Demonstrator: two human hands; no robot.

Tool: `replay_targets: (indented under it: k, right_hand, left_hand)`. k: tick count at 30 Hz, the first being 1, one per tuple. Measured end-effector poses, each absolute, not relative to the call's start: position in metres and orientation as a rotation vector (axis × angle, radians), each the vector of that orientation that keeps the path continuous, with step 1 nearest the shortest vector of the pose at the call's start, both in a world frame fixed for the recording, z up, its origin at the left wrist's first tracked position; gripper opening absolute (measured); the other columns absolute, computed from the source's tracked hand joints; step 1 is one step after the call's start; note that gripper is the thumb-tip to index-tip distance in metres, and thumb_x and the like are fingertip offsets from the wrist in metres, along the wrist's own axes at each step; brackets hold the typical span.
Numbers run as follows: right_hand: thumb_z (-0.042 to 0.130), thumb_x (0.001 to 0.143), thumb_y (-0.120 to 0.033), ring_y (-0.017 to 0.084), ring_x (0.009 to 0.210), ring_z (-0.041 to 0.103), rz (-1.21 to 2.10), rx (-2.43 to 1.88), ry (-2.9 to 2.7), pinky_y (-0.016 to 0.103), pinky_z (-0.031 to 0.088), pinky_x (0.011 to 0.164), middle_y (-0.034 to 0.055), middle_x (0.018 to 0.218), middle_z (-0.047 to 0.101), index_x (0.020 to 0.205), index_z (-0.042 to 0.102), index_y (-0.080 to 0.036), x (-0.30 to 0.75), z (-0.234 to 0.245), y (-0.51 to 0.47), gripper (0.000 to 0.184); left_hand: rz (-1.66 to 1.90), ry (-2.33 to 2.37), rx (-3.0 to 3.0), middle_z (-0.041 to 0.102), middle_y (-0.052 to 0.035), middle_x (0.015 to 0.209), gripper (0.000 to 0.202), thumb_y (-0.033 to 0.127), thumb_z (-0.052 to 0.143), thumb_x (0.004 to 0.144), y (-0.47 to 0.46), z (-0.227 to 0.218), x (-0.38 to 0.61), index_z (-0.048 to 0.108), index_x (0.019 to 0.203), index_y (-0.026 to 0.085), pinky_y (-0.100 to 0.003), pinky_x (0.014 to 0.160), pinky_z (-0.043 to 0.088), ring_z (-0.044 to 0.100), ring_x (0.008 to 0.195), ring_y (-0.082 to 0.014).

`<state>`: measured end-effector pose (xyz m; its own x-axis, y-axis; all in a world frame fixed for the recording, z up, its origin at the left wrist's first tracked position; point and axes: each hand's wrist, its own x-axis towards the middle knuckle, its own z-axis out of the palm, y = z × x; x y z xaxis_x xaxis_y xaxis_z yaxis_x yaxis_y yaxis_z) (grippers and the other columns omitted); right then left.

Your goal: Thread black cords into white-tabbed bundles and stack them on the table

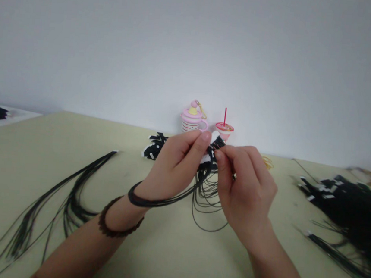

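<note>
My left hand [179,160] pinches a white connector [215,136] between thumb and fingers in front of me. Black wires [216,144] come out of it, and my right hand [245,183] has its thumb and forefinger closed on them close to the connector. A loop of black wire [163,203] runs around my left wrist, above a dark beaded bracelet [107,216]. Thin wires [207,201] hang or lie in loose loops below my hands. My fingers hide part of the connector.
Behind my hands lie black wire bundles with white ends [154,147], near a pink toy mug [190,121] and a small cup with a red straw [224,127]. A wire bundle [81,182] rests at left; a blurred dark pile [351,209] lies right. The wall closes off the back.
</note>
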<state>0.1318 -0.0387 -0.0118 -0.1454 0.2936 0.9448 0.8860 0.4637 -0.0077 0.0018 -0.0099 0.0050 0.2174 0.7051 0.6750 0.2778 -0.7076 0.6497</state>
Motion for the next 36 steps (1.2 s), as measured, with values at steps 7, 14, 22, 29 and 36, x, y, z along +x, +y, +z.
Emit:
replay_targets:
  k: [7, 14, 22, 29, 36]
  right_hand:
    - [0.052, 0.087, -0.019, 0.012, 0.064, 0.055, -0.733, -1.026, -1.673, 0.023, 0.043, 0.06, 0.0044, 0.072, 0.06, 0.083, 0.06, -0.014, 0.1326, -0.013, -0.0358, 0.01]
    - [0.054, 0.086, -0.018, 0.012, 0.063, 0.054, -0.731, -1.025, -1.662, 0.024, 0.044, 0.06, 0.0046, 0.071, 0.061, 0.081, 0.06, -0.013, 0.1316, -0.0125, -0.0365, 0.01]
    - [0.053, 0.087, -0.018, 0.012, 0.064, 0.055, -0.744, -1.017, -1.669, 0.023, 0.045, 0.06, 0.0052, 0.07, 0.061, 0.08, 0.06, -0.014, 0.1285, -0.0129, -0.0361, 0.01]
    - [0.055, 0.083, -0.01, 0.01, 0.062, 0.054, -0.665, -0.945, -1.691, 0.022, 0.045, 0.061, 0.0048, 0.069, 0.059, 0.078, 0.06, -0.013, 0.1297, -0.0094, -0.0395, 0.008]
    - [0.058, 0.081, -0.009, 0.008, 0.061, 0.053, -0.476, -0.885, -1.671, 0.021, 0.043, 0.058, 0.0018, 0.066, 0.058, 0.074, 0.061, -0.012, 0.1292, -0.0091, -0.0365, 0.008]
  left_hand:
    - [1.498, 0.921, 2.11, 0.036, 0.0034, 0.058, 0.033, 0.03, 0.04, 0.092, -0.0107, 0.0053, 0.0024, 0.036, 0.061, 0.018, -0.022, 0.046, 0.027, 0.031, 0.053, -0.0086]
    - [1.471, 0.912, 2.136, 0.035, 0.0038, 0.057, 0.033, 0.028, 0.04, 0.092, -0.0107, 0.005, 0.0023, 0.036, 0.06, 0.018, -0.022, 0.047, 0.028, 0.032, 0.053, -0.0083]
    - [1.487, 0.902, 2.118, 0.039, 0.0038, 0.057, 0.032, 0.028, 0.038, 0.092, -0.0122, 0.0007, 0.0068, 0.037, 0.062, 0.018, -0.023, 0.049, 0.029, 0.034, 0.053, -0.0085]
    - [1.438, 0.874, 2.152, 0.038, 0.0042, 0.058, 0.031, 0.027, 0.036, 0.094, -0.0129, -0.0021, 0.0085, 0.038, 0.063, 0.018, -0.023, 0.052, 0.03, 0.035, 0.054, -0.0084]
    - [1.399, 0.865, 2.16, 0.037, 0.0036, 0.059, 0.031, 0.03, 0.037, 0.093, -0.0137, 0.0041, 0.0018, 0.04, 0.064, 0.018, -0.023, 0.051, 0.03, 0.035, 0.056, -0.0094]
